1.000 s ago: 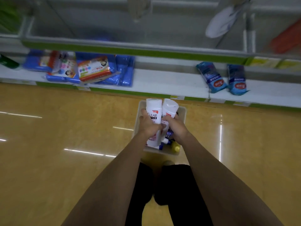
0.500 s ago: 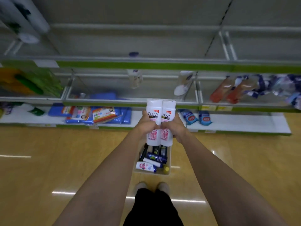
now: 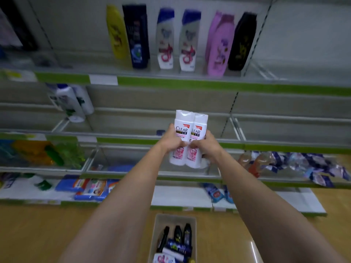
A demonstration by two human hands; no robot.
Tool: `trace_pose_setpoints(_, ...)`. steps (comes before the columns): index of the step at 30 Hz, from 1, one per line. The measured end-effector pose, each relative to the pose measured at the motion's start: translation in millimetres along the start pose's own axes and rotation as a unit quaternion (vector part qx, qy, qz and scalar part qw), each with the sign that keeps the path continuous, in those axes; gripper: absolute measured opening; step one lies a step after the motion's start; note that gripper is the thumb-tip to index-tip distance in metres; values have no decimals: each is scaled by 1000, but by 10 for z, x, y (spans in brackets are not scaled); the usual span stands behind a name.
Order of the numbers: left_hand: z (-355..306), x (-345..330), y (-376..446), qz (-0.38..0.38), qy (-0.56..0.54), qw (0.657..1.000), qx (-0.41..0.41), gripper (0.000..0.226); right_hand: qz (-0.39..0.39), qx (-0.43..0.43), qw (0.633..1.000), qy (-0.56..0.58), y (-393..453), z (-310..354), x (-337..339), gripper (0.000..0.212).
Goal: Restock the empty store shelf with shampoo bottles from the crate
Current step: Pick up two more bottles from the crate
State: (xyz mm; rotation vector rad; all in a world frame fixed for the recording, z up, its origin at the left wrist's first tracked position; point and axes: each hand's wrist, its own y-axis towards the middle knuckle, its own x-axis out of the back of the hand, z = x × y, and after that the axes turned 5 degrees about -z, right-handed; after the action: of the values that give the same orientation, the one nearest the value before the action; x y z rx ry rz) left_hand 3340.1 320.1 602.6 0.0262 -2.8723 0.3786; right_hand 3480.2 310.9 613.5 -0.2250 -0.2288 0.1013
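Since half a second ago the two white bottles have risen from just above the crate to the height of the middle shelves, and the view has tilted up so that a stocked upper shelf now shows. Nearest, at the bottom edge, the crate [image 3: 156,234] stands on the wooden floor [image 3: 57,234] with dark bottles and one white one lying loose inside it. Above it both bare forearms reach forward and up. The left hand [image 3: 171,142] wraps its fingers around the left white bottle [image 3: 180,137], closed tight about its middle; the right hand [image 3: 206,147] grips the right white bottle [image 3: 196,141] the same way, fingers curled across the front label. The two bottles are upright, caps up, touching side by side, held in the air in front of the bare middle shelf [image 3: 284,128]. Lower down, blue packets [image 3: 89,188] lie on the bottom shelf. Farthest and highest, the upper shelf [image 3: 171,83] carries a row of standing bottles: yellow, dark blue, two white with blue caps, pink, black
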Motion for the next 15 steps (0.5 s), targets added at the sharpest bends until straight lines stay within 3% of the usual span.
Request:
trace_pose_setpoints(8,-932,383,-227,-8,-24,992,-123,65,-36,105,994,9,-233,976,74,38)
trace_pose_setpoints(15,-1398,244,-327,-1,-30,981,-192,60,-79,151,985,11,-330,1275,368,38)
